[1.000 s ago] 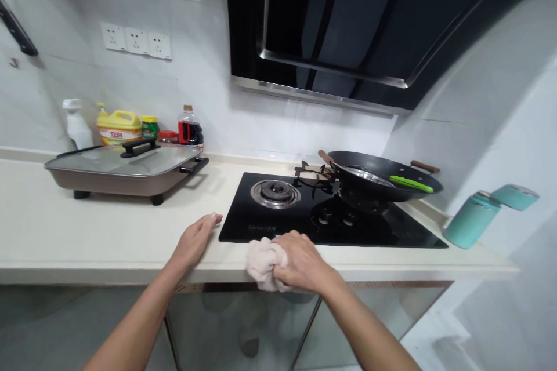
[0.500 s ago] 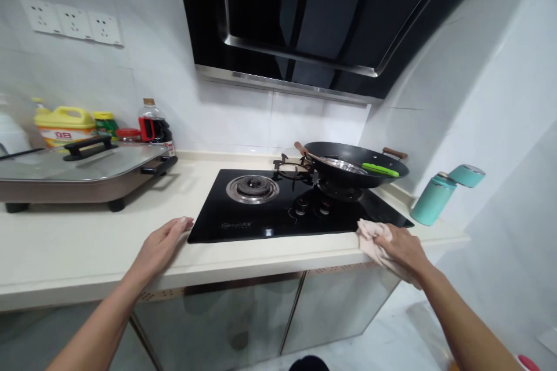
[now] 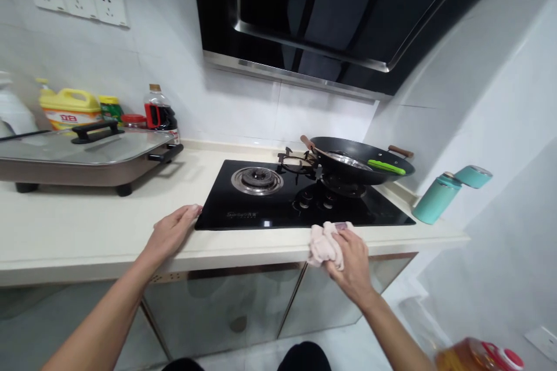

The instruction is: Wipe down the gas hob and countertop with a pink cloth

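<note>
My right hand (image 3: 351, 264) grips a crumpled pale pink cloth (image 3: 324, 246) at the counter's front edge, just below the hob's front rim. Palm down, my left hand (image 3: 173, 233) rests on the cream counter (image 3: 108, 226) with fingers stretched toward the near left corner of the black glass hob (image 3: 274, 217). The hob's left burner (image 3: 257, 180) is bare. A black wok (image 3: 361, 153) with wooden handles sits over the right burner. Inside it are a shiny metal piece and a bright green handle (image 3: 386, 167). A loose pan support (image 3: 297, 162) lies at the back of the hob.
To the left stands a lidded electric pan (image 3: 87, 165), with a soy sauce bottle (image 3: 161, 113) and a yellow jug (image 3: 72, 107) behind. A turquoise flask (image 3: 436, 200) with its lid flipped stands at the right. The range hood (image 3: 300, 17) hangs above. Below right is a red-capped container (image 3: 478, 355).
My right hand has moved left along the counter edge with the cloth, from near the hob's right corner toward its middle. My left hand stays by the left corner. The view has shifted slightly.
</note>
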The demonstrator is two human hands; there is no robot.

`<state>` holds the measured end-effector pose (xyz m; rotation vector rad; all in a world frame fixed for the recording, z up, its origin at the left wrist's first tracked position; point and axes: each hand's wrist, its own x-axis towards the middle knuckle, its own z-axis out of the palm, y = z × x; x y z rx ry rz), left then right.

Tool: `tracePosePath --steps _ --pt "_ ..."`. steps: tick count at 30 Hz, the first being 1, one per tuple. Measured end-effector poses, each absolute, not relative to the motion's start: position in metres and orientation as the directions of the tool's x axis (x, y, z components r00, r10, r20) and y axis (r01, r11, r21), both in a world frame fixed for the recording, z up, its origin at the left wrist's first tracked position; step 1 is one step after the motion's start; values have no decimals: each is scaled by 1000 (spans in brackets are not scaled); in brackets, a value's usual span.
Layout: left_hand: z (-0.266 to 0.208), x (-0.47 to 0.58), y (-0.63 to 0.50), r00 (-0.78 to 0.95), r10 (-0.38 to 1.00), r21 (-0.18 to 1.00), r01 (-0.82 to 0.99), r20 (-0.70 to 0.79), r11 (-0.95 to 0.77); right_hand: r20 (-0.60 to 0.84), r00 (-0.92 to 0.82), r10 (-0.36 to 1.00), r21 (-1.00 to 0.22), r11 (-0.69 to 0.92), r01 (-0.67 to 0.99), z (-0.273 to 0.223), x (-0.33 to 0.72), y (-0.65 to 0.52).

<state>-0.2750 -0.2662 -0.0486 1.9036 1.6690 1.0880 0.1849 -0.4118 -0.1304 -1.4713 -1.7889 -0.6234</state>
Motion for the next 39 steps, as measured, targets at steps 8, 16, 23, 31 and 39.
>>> tracePosePath --steps 8,16,23,31,39 --pt "-40 -272 -270 -24 975 724 674 220 -147 837 -211 506 -3 390 921 -135 23 -386" --pt "-40 -273 -267 4 957 665 718 291 -206 884 -351 310 208 412 887 -139 74 -380" --pt "-41 -274 -260 -8 976 621 773 216 -131 848 -318 423 200 300 933 -150 245 -404" --pt "-51 -274 -257 -54 954 609 780 296 -145 666 -51 744 95 -17 995 -142 422 -444" --pt "-47 -268 -266 -38 941 646 736 337 -201 673 42 739 73 -123 990 -142 438 -448"
